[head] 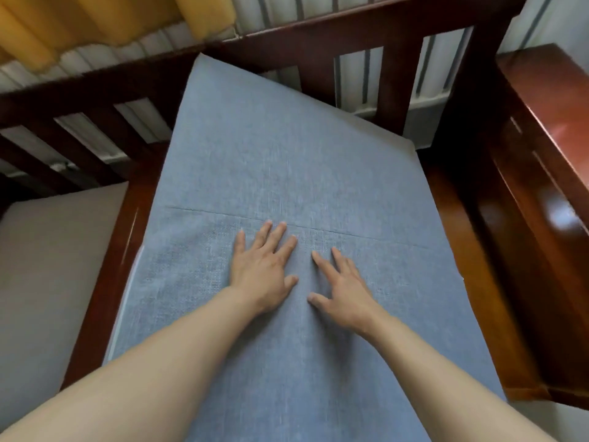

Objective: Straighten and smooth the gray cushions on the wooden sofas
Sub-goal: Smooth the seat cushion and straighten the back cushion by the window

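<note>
A large blue-gray cushion (287,161) lies on the seat of a dark wooden sofa (360,36), turned askew so its far corner leans against the slatted backrest. A thin seam crosses it just beyond my fingertips. My left hand (263,266) lies flat on the cushion's middle with fingers spread and straight. My right hand (342,287) rests beside it, palm down, fingers extended on the fabric. The two hands sit close together, thumbs nearly facing each other.
The sofa's wide glossy armrest (541,161) runs along the right. A second light gray cushion (47,266) lies to the left past the wooden frame rail (108,275). Yellow curtains (95,17) and a striped wall show behind the slats.
</note>
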Available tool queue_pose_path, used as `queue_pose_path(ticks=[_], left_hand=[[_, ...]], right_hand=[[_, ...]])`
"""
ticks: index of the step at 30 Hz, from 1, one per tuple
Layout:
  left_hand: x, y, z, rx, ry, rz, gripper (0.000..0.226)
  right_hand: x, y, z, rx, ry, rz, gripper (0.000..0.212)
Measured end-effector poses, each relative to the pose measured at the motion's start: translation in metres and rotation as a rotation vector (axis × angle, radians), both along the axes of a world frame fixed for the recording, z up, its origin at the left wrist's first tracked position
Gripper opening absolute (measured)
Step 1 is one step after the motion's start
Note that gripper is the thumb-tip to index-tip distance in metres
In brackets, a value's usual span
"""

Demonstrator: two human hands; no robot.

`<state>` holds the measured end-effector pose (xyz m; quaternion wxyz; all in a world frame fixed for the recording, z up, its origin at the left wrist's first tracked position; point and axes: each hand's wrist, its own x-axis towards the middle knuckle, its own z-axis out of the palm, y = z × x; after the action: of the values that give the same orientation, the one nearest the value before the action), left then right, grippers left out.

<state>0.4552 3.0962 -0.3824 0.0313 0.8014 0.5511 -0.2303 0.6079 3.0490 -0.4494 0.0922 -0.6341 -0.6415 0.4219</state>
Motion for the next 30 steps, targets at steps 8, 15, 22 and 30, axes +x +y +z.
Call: queue_pose_path(ticks=[8,15,22,30], left_hand=[[-0.026,0.134,0.016,0.124,-0.041,0.029,0.062],[-0.024,0.192,0.015,0.174,-0.019,0.021,0.061],[0.014,0.288,0.064,0.718,-0.244,0.076,0.058],[0.021,0.316,0.015,0.451,-0.051,0.234,0.060]], right_hand=[[-0.021,0.144,0.010,0.147,0.032,-0.024,0.068],[-0.027,0.208,0.007,0.253,0.077,-0.017,0.066],[0.004,0.333,0.096,0.786,0.437,-0.394,0.047],[-0.001,0.358,-0.016,0.493,0.305,-0.179,0.062]])
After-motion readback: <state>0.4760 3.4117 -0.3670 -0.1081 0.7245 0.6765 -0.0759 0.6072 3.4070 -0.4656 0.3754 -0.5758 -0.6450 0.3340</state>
